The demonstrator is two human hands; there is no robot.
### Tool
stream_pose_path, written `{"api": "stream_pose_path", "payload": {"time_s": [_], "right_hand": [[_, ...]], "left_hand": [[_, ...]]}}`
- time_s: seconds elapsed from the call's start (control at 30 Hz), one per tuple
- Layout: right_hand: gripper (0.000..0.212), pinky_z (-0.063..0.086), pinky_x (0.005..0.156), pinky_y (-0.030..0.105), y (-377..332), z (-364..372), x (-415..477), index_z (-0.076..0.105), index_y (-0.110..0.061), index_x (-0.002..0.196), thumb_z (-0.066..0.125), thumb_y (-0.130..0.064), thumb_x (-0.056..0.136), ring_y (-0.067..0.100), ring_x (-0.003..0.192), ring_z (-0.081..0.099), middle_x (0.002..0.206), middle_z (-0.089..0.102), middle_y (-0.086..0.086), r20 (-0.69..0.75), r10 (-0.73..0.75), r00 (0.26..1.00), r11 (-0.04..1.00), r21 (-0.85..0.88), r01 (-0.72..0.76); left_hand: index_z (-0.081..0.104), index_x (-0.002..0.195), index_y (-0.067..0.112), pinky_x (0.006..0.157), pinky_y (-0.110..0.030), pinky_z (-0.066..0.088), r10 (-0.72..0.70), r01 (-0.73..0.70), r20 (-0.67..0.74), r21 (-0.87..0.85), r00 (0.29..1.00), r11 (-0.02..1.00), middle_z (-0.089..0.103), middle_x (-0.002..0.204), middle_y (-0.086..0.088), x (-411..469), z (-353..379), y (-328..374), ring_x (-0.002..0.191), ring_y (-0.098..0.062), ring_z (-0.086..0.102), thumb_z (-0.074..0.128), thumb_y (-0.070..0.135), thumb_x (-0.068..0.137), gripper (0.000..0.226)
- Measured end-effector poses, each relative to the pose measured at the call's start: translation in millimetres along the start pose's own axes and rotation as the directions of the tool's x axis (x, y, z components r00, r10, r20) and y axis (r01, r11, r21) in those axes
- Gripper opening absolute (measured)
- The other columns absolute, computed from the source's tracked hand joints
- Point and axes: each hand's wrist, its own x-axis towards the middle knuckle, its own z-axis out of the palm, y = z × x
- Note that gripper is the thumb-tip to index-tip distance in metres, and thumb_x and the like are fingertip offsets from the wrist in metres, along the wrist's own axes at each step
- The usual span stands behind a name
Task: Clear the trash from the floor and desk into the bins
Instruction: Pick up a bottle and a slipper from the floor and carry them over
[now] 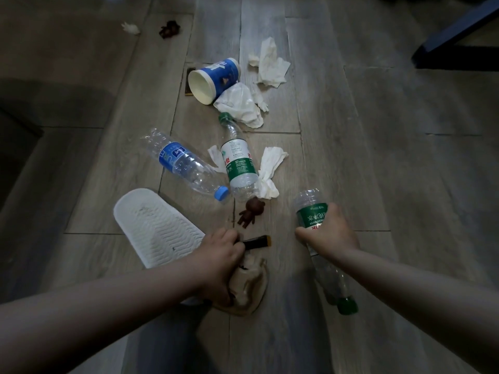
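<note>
My right hand (328,233) grips a clear green-label bottle (310,209) around its middle, green cap pointing back toward me. My left hand (220,261) is closed on a crumpled beige wrapper (252,284) and pinches a dark stick with an orange tip (258,242). On the wooden floor ahead lie a blue-label bottle (179,163), a second green-label bottle (237,160), a tipped blue paper cup (213,79), several crumpled white tissues (270,171) and a small brown bear figure (249,213).
A white ribbed slipper sole (154,228) lies left of my left hand. A dark scrap (169,28) and a small tissue (131,27) sit far back left. A dark blue furniture leg (453,31) crosses the top right. A dark object edges the left side.
</note>
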Motion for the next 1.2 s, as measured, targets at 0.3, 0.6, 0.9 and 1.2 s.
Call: {"api": "stream_pose_path", "payload": {"time_s": [0.3, 0.6, 0.9, 1.2], "right_hand": [[0.082, 0.053, 0.078, 0.043, 2.0, 5.0, 2.8, 0.037, -0.016, 0.126, 0.078, -0.044, 0.060, 0.026, 0.092, 0.057, 0.108, 0.054, 0.006, -0.053, 0.012, 0.999, 1.000, -0.023, -0.013], [0.078, 0.053, 0.077, 0.042, 6.4, 7.4, 7.3, 0.039, -0.020, 0.119, 0.078, -0.050, 0.059, 0.024, 0.088, 0.058, 0.102, 0.055, 0.003, -0.066, 0.007, 0.998, 1.000, -0.015, -0.008], [0.080, 0.051, 0.074, 0.037, 7.1, 7.0, 7.9, 0.038, -0.020, 0.122, 0.078, -0.049, 0.060, 0.024, 0.090, 0.057, 0.104, 0.054, 0.003, -0.064, 0.001, 0.998, 1.000, -0.017, -0.002], [0.079, 0.052, 0.077, 0.040, 5.2, 4.6, 6.0, 0.038, -0.016, 0.125, 0.078, -0.046, 0.063, 0.026, 0.093, 0.057, 0.108, 0.053, 0.006, -0.051, -0.007, 0.999, 1.000, -0.021, 0.006]], "left_hand": [[0.041, 0.131, 0.019, 0.100, -0.026, 0.034, -0.088, 0.020, -0.285, -0.234, 0.954, 0.972, 0.031, 0.129, 0.001, 26.3, -24.7, -3.5, 0.116, -0.018, 0.032, 0.079, 0.053, 0.055, 0.092], [0.053, 0.120, 0.017, 0.114, -0.038, 0.028, -0.227, 0.162, -0.190, -0.305, 0.955, 0.938, 0.006, 0.153, 0.000, 61.3, -13.9, 8.9, 0.135, -0.029, 0.020, 0.078, 0.055, 0.056, 0.079], [0.053, 0.126, 0.016, 0.110, -0.029, 0.023, -0.301, 0.177, -0.222, -0.447, 0.927, 0.877, 0.005, 0.156, 0.006, 59.3, -9.2, 4.4, 0.138, -0.025, 0.015, 0.079, 0.047, 0.059, 0.078], [0.065, 0.107, 0.018, 0.108, -0.028, 0.031, -0.316, 0.174, -0.204, -0.515, 0.927, 0.840, 0.015, 0.138, 0.008, 55.6, -10.5, 3.1, 0.127, -0.023, 0.022, 0.084, 0.044, 0.053, 0.063]]}}
